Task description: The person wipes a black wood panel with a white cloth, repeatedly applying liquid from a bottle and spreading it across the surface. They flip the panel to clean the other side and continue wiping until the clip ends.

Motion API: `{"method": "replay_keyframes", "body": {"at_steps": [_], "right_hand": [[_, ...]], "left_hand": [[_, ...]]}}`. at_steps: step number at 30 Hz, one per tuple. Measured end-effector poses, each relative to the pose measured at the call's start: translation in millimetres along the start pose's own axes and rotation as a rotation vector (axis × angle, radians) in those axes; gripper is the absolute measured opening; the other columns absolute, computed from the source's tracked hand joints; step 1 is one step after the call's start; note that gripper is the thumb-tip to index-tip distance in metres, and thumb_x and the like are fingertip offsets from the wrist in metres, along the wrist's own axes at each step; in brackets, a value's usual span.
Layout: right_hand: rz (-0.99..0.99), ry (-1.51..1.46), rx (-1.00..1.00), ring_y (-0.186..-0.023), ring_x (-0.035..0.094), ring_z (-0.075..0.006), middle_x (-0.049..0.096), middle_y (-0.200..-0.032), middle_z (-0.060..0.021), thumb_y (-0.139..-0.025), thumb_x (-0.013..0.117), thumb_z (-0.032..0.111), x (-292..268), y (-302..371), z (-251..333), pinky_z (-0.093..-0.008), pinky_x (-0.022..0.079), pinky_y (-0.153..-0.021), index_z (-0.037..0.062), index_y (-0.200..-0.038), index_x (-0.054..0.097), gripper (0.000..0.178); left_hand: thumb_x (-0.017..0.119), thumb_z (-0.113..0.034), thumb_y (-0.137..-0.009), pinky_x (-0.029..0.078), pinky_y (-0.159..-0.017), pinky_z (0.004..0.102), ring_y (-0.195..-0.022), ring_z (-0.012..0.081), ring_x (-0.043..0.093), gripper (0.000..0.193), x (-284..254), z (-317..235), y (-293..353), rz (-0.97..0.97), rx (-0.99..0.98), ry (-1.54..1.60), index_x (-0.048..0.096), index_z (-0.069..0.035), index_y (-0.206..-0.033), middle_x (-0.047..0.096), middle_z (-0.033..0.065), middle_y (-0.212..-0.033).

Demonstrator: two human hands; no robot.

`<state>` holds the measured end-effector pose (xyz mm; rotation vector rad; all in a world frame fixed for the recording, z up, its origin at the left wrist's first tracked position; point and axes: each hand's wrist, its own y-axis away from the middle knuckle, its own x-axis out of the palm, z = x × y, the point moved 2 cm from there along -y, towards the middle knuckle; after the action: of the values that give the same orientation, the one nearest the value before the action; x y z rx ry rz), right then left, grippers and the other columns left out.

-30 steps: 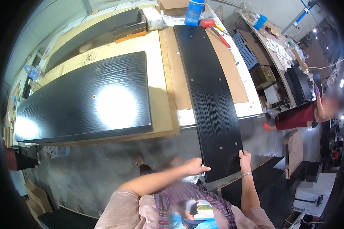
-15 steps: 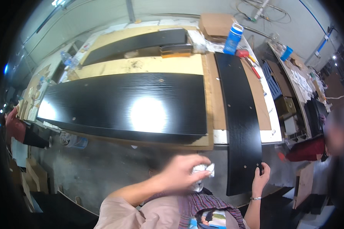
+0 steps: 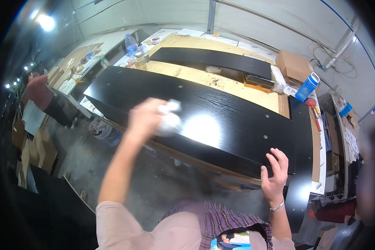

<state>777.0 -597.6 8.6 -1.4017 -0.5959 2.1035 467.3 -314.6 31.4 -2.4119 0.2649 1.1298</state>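
A wide, glossy black wood-grain panel (image 3: 233, 106) lies across the workbench, with small round fittings in its top face. My left hand (image 3: 143, 118), blurred by motion, is closed on a crumpled white cloth (image 3: 170, 118) at the panel's surface, left of a bright reflection. Near the panel's right front corner, my right hand (image 3: 276, 173) has its fingers apart, the tips at the panel's top and front edge. Beyond that corner, a narrower black board (image 3: 300, 198) extends past the bench front.
Farther back, another black board (image 3: 212, 57) rests above the yellowish bench top. A blue bottle (image 3: 307, 87), a red-headed tool (image 3: 310, 102) and a cardboard box (image 3: 293, 66) are at the right. A person (image 3: 43, 98) stands at the far left; a bucket (image 3: 104, 130) is on the floor.
The view has turned left. My left hand has carried the cloth forward from near my body onto the wide panel. My right hand has gone from the narrow board to that panel's edge.
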Motion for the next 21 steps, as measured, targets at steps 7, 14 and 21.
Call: {"method": "replay_keyframes", "body": {"at_steps": [7, 14, 21], "right_hand": [[0.242, 0.217, -0.019, -0.14, 0.041, -0.042, 0.045, -0.151, -0.0223, -0.079, 0.079, 0.02, 65, -30, 45, -0.052, 0.032, -0.117, -0.0009, -0.139, 0.054, 0.068], [0.475, 0.327, -0.101, -0.148, 0.031, -0.0429, 0.033, -0.156, -0.0306, -0.074, 0.083, 0.025, 101, -58, 81, -0.054, 0.025, -0.12, -0.0104, -0.147, 0.037, 0.094], [0.761, 0.176, -0.168, -0.149, 0.027, -0.0445, 0.03, -0.158, -0.0299, -0.072, 0.083, 0.024, 103, -92, 103, -0.0581, 0.021, -0.12, -0.0056, -0.149, 0.036, 0.095]], "left_hand": [[0.077, -0.02, -0.086, 0.054, -0.082, 0.038, -0.09, 0.0272, 0.074, 0.029, -126, 124, 25, -0.533, -0.216, -0.037, 0.073, -0.003, -0.109, 0.075, 0.0168, -0.094], [0.078, -0.003, -0.079, 0.054, -0.078, 0.0325, -0.086, 0.024, 0.07, 0.026, -94, 36, -5, -0.664, 0.256, 0.136, 0.071, 0.001, -0.104, 0.071, 0.0122, -0.093], [0.082, -0.032, -0.075, 0.05, -0.097, 0.0421, -0.113, 0.032, 0.06, 0.062, -9, 13, -39, -0.092, 0.486, -0.017, 0.062, -0.004, -0.127, 0.063, 0.0141, -0.126]]}}
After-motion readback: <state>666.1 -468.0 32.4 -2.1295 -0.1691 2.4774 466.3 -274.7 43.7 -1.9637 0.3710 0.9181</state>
